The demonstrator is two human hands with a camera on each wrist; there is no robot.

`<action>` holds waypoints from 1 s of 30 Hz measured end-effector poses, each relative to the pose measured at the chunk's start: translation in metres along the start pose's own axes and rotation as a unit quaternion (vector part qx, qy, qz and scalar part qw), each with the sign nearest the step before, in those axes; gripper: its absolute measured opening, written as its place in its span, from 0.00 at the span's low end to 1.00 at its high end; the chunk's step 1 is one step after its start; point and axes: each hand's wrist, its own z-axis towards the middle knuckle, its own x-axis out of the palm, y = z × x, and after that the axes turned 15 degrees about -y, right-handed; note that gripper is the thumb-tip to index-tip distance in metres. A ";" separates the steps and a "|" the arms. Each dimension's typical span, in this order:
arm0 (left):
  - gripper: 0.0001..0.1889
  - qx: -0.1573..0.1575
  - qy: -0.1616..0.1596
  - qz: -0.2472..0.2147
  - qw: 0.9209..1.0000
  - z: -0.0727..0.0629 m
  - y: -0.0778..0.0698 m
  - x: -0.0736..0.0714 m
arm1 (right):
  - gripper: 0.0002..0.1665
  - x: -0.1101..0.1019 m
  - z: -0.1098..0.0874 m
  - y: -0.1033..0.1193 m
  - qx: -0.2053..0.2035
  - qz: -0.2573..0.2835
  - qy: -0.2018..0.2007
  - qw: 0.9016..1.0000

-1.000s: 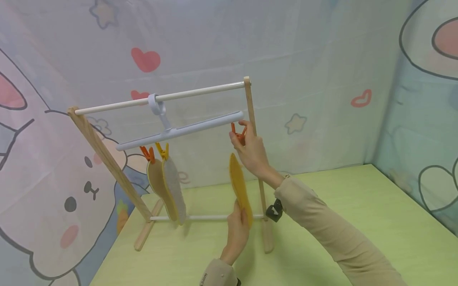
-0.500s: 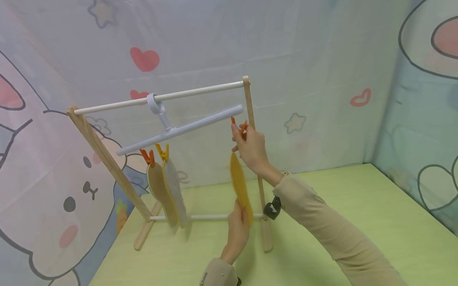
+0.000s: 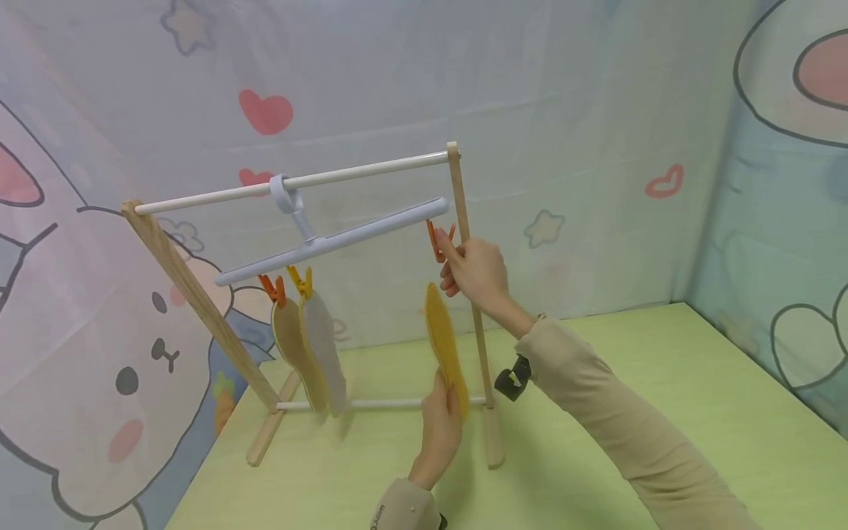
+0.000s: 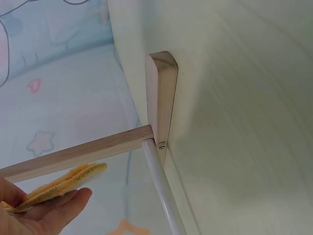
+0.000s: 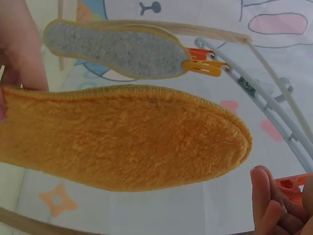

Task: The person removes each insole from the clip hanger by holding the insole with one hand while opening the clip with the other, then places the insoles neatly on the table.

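In the head view my left hand point(image 3: 440, 430) pinches the lower end of a fuzzy yellow insole point(image 3: 442, 331), which stands nearly upright. Its furry face fills much of the right wrist view. My right hand point(image 3: 478, 272) is at an orange clothespin point(image 3: 436, 243) under the right end of the pale hanger point(image 3: 371, 230). The thumb lies across the clothespin; the other fingers are curled below. A small gap separates the insole's top from the clothespin. Near the hanger's left end, an orange clothespin point(image 3: 277, 292) and a yellow clothespin point(image 3: 302, 283) hold two insoles point(image 3: 323, 346).
The hanger hooks over the white top rod point(image 3: 371, 172) of a wooden rack and tilts up to the right. A right post point(image 3: 478, 331) stands just behind my right hand. Below runs a white bottom rod point(image 3: 391, 403). The rack stands on a light green table point(image 3: 596, 412) before a printed backdrop.
My right hand has shifted slightly right, uncovering more of the orange clothespin. The hanger's right end rose, then dipped a little, and the hanging insoles swayed. My left hand and its insole stayed put.
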 end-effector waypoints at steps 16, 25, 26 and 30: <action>0.14 -0.010 0.011 -0.003 1.000 0.000 0.001 0.000 | 0.32 -0.011 -0.002 -0.011 0.012 0.088 0.017 0.996; 0.14 -0.011 0.011 -0.006 1.000 -0.001 -0.001 -0.002 | 0.26 -0.018 -0.012 -0.018 -0.041 0.046 0.023 0.998; 0.14 -0.010 0.011 -0.007 1.000 -0.001 -0.001 -0.002 | 0.25 -0.019 -0.013 -0.019 -0.045 0.041 0.025 0.998; 0.14 -0.002 0.009 -0.012 1.000 -0.001 -0.003 -0.002 | 0.22 -0.021 -0.018 -0.023 -0.060 0.021 0.029 0.998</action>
